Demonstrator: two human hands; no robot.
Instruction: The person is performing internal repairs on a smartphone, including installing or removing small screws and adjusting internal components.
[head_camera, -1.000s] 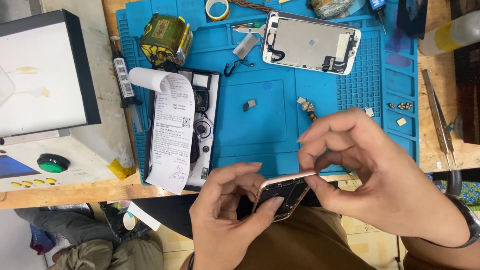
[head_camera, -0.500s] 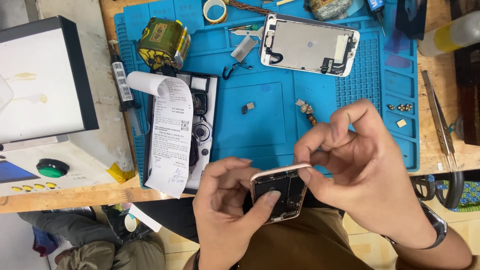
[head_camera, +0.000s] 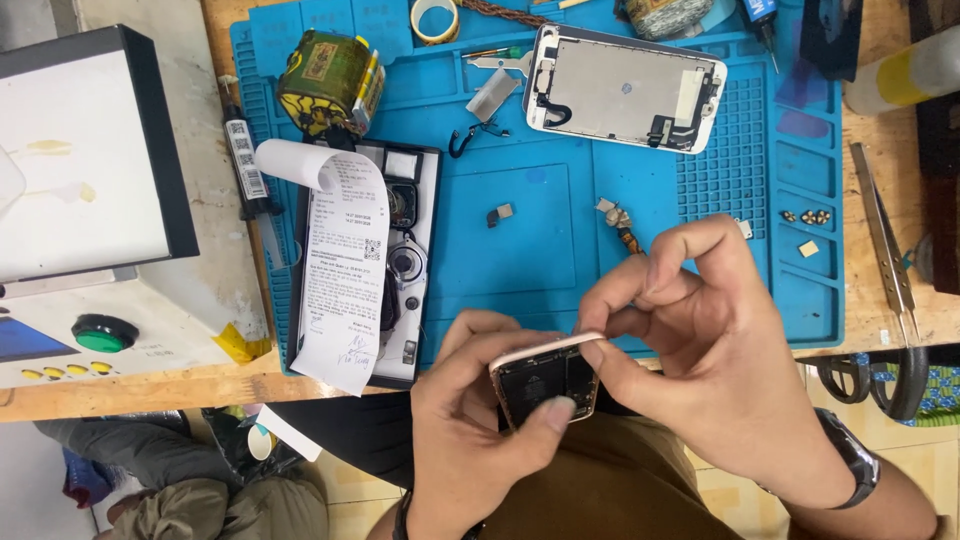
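— Right, left hand grips the opened rose-gold phone shell, thumb pressed on its lower edge, fingers wrapped behind. Shell is tilted, held over the lap just off the front edge of the blue silicone repair mat.

— And the right hand?

— Fingertips pressed together at the shell's top right corner, index and thumb pinching something tiny there; can't tell what, too small. Looks like the step is picking or seating a small part inside the shell.

— What does the next move call for?

— I'd judge a steady, fine pinch, shell kept still by the left thumb. Loose bits sit near on the mat: small grey metal bracket, detached white phone screen panel lying back-up at the top.

— Anything else?

— Long white printed paper receipt draped over a black tray, steel tweezers on the wooden bench to the right, untouched.
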